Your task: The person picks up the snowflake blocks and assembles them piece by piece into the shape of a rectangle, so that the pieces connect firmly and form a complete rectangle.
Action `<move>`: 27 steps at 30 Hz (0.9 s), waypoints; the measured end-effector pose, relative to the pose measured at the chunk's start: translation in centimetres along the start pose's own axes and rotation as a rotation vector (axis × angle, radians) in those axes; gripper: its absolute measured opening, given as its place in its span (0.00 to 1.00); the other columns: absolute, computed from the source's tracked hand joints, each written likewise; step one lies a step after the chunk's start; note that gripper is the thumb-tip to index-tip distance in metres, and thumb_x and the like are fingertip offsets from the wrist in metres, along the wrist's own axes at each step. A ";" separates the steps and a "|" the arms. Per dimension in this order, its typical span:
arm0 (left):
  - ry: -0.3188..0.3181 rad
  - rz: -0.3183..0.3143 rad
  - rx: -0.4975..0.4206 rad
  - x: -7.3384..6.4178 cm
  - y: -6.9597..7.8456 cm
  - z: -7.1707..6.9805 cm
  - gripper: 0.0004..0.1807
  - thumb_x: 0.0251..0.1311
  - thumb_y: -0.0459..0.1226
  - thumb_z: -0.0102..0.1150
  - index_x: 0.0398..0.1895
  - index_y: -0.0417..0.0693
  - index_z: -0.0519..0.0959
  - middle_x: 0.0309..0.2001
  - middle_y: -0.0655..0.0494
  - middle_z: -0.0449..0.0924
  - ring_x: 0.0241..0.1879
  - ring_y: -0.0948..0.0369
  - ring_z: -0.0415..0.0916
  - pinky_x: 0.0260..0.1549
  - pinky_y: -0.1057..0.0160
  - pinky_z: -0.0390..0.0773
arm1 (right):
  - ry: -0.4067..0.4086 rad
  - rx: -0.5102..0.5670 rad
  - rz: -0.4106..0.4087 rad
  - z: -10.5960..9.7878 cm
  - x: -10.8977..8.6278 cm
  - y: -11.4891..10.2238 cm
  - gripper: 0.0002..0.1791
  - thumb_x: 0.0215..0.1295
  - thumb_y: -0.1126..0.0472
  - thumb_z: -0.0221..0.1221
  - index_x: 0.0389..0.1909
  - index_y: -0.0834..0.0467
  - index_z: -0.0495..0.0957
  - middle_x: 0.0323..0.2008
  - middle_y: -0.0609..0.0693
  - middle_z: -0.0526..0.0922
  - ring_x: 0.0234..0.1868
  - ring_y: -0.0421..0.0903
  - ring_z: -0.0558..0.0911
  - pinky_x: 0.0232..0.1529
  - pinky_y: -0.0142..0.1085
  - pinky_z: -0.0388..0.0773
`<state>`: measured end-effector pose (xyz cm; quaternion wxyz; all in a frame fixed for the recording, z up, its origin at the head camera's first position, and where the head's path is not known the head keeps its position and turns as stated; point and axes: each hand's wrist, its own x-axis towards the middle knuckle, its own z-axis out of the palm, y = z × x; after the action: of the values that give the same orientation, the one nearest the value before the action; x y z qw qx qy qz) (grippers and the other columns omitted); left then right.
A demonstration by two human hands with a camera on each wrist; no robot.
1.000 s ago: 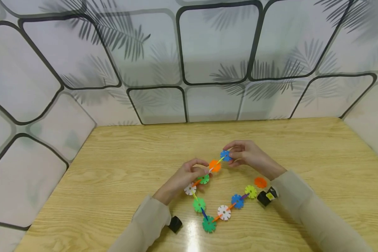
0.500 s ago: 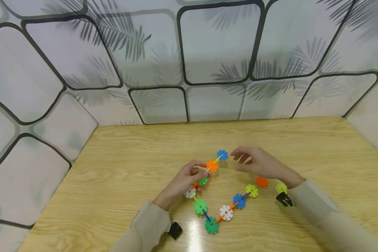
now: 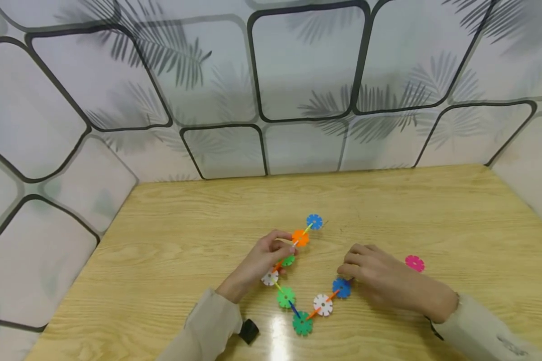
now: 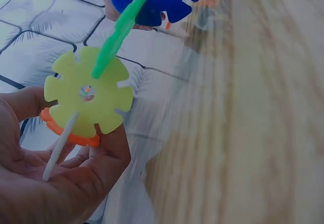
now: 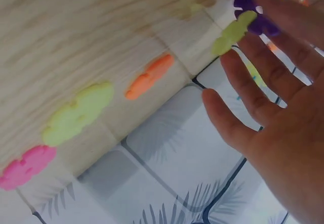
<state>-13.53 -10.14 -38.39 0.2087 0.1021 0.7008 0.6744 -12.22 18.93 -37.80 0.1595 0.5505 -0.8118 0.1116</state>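
A ring-like chain of notched plastic discs, slotted edge to face, stands on the table. My left hand [image 3: 262, 260] grips it at the left, thumb by the orange disc [image 3: 300, 238]; a blue disc [image 3: 314, 221] ends the chain beyond it. The left wrist view shows a pale yellow disc [image 4: 88, 90] between a white one and a green one, with a dark blue disc [image 4: 157, 4] above. My right hand [image 3: 384, 278] is at the other end, thumb and fingers around a purple disc [image 5: 247, 2] and a yellow disc [image 5: 230, 37]; head view mostly hides both.
A loose pink disc [image 3: 415, 263] lies right of my right hand. Loose yellow [image 5: 78, 113] and orange [image 5: 149, 77] discs show in the right wrist view, covered by the hand in the head view. The patterned backdrop [image 3: 307, 65] rises behind the table.
My right hand has let go of the blue disc at the chain's far end, then moved right and down to the chain's other end. My left hand keeps its grip.
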 end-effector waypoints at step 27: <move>-0.120 -0.042 0.125 -0.1 0.6 -0.8 0.15 0.76 0.38 0.50 0.50 0.31 0.76 0.42 0.50 0.82 0.41 0.62 0.72 0.40 0.63 0.69 | -0.025 -0.089 0.042 -0.2 2.0 2.9 0.19 0.46 0.79 0.74 0.26 0.52 0.81 0.35 0.47 0.81 0.40 0.47 0.77 0.37 0.47 0.80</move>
<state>-13.87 -10.81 -37.83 0.2578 0.1406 0.7298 0.6174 -15.53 18.31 -36.80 0.1711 0.5269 -0.8294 0.0719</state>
